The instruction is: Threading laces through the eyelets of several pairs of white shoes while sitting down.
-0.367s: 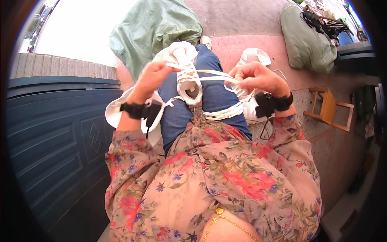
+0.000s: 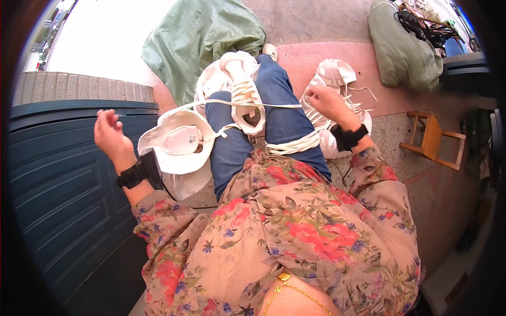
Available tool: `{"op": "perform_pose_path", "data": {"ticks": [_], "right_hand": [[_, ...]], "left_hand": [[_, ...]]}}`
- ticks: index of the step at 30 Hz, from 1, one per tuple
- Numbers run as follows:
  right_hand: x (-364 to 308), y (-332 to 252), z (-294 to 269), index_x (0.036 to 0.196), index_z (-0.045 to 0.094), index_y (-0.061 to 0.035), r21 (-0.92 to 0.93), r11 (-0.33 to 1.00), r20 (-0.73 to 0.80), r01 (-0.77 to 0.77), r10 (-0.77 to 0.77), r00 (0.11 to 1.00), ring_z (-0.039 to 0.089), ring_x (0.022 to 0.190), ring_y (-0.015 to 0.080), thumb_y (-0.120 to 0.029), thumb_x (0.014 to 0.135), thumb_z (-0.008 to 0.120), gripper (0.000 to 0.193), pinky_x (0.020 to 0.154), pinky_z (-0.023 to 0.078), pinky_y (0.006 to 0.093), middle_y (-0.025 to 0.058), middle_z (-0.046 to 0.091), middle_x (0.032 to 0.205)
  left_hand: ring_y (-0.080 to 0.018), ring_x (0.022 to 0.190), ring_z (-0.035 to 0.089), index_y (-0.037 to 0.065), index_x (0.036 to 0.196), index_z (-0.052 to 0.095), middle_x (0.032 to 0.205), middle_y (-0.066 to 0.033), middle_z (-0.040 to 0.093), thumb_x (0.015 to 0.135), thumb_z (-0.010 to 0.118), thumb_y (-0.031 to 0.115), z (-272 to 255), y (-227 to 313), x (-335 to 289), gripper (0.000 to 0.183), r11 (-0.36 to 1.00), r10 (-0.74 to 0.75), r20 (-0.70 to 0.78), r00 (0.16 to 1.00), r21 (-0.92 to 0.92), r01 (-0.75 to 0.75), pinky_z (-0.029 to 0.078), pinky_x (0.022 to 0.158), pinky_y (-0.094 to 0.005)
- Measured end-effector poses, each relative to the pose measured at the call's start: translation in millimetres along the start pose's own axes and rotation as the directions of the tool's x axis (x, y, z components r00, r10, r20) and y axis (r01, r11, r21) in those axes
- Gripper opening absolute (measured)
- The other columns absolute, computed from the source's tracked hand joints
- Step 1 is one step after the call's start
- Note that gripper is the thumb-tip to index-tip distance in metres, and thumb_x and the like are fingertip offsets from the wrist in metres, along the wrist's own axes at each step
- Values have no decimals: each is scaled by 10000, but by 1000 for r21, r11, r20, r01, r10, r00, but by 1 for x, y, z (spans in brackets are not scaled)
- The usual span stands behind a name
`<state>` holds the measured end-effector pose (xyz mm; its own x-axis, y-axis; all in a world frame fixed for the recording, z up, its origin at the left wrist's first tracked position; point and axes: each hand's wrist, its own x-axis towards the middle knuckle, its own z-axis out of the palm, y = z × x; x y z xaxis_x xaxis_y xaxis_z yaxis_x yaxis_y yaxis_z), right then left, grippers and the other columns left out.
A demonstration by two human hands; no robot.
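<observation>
A white lace-up shoe (image 2: 252, 119) lies across my thighs, its toe pointing away from me. One long white shoelace (image 2: 282, 106) runs crosswise over its lacing. My right hand (image 2: 329, 107) is closed, with the lace reaching its fingertips above my right thigh. My left hand (image 2: 113, 138) is out to the left in front of the blue door, fingers curled in. The lace trails toward it, but what the fingers hold is too small to make out. A bundle of white laces (image 2: 295, 145) is lying over my right thigh.
More white shoes (image 2: 335, 73) with loose laces are piled to my right. White shoe pieces (image 2: 182, 141) sit at my left. A green cover (image 2: 195, 39) is ahead, another green-covered heap (image 2: 400, 55) far right. A small wooden stool (image 2: 435, 138) stands at right; a blue panelled door (image 2: 63, 179) is left.
My left hand has swung out leftward, away from the shoe, drawing the lace out that way. My right hand has moved only slightly. The white pieces at left are now uncovered.
</observation>
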<state>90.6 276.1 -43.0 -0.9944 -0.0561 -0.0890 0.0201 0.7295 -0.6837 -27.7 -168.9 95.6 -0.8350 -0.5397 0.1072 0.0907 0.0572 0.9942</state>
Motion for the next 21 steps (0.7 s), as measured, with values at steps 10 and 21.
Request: {"op": "perform_pose_path", "data": {"ticks": [10, 21], "right_hand": [[17, -67, 67, 1033, 490, -42, -22, 976, 43, 216, -214, 976, 579, 812, 333, -105, 743, 574, 309, 677, 462, 414, 180, 596, 844], [17, -104, 1, 981, 523, 17, 615, 788, -180, -29, 175, 968, 566, 625, 155, -126, 887, 438, 190, 584, 476, 285, 115, 575, 736]], "left_hand": [[-315, 696, 610, 22, 1051, 558, 926, -183, 612, 772, 576, 131, 84, -113, -111, 300, 378, -162, 920, 356, 391, -839, 480, 637, -399], [-160, 488, 568, 2, 686, 563, 595, -83, 577, 778, 640, 236, 78, 2, -99, 263, 563, -711, 623, 328, 783, -267, 442, 446, -269]]}}
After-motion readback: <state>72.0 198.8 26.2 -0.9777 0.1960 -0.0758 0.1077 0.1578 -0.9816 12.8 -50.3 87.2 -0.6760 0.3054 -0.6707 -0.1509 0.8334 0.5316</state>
